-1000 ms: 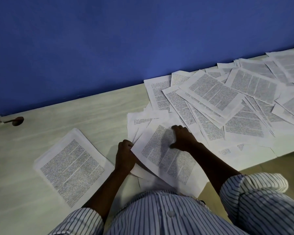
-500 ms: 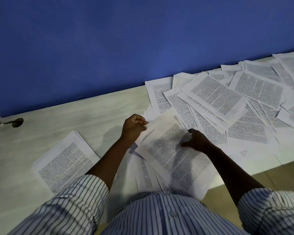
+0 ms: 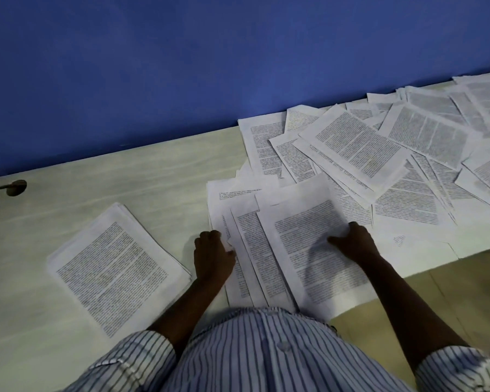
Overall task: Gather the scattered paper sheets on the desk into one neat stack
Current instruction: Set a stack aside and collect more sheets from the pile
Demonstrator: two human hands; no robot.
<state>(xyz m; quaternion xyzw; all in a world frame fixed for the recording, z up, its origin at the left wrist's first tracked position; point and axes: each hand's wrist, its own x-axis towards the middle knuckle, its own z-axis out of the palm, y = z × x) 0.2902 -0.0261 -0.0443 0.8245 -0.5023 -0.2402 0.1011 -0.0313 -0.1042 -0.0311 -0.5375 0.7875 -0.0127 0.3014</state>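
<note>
A small bunch of printed paper sheets (image 3: 303, 250) lies fanned on the pale desk (image 3: 142, 176) just in front of me, its near end hanging over the front edge. My left hand (image 3: 212, 257) curls around the bunch's left edge. My right hand (image 3: 355, 243) pinches the right edge of the top sheet, thumb on the print. Left of my left hand rests a squared stack of sheets (image 3: 116, 267), lying at an angle. Several loose sheets (image 3: 357, 142) overlap in a wide spread across the right half of the desk.
A blue wall (image 3: 210, 66) runs along the back of the desk. A round cable hole with a cord (image 3: 16, 188) sits at the far left. The desk's front edge runs diagonally at the right, with tan floor (image 3: 441, 292) below it.
My left hand has dropped from the bunch's far corner to its left edge. My right hand has shifted to the right edge, and the sheets now lie straighter in front of me.
</note>
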